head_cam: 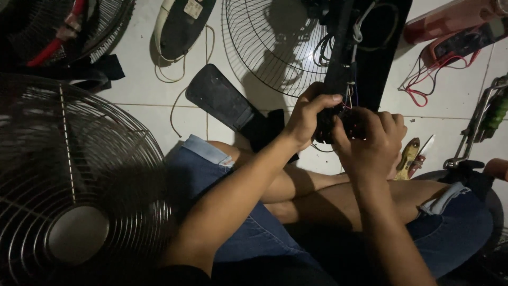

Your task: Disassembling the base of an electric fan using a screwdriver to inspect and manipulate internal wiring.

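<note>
Person sat cross-legged on the white tiled floor [143, 79], knees bare, denim shorts rolled at the hem. Both hands met over the lap on a black fan column with its switch housing [337, 79], which ran from the hands up toward the far edge of the floor. Left hand [309, 114] was wrapped round the housing from the side, grip pressed together on the black plastic, apparently to steady it against the lap. Right hand [370, 140] curled over the lower end of the housing, fingertips pinching at something inside; what exactly they pinched could not be told, as the fingers hid it. Thin red and blue wires [349, 100] showed just above the right hand, so the casing looked open on that side. Holding the part close over the legs kept it under the head camera and within short reach. Round the person: a wire fan guard [264, 47], thin chromed spokes, lay flat near the far edge; a second, larger wire guard [69, 175] with a dull round hub filled the left edge; a flat matte black fan blade [222, 98] lay between them. A yellow-handled tool [408, 156] lay just beside the right knee. A meter with red leads [450, 47] sat toward the far right corner. Lighting was dim; textures in shadow were unclear.
</note>
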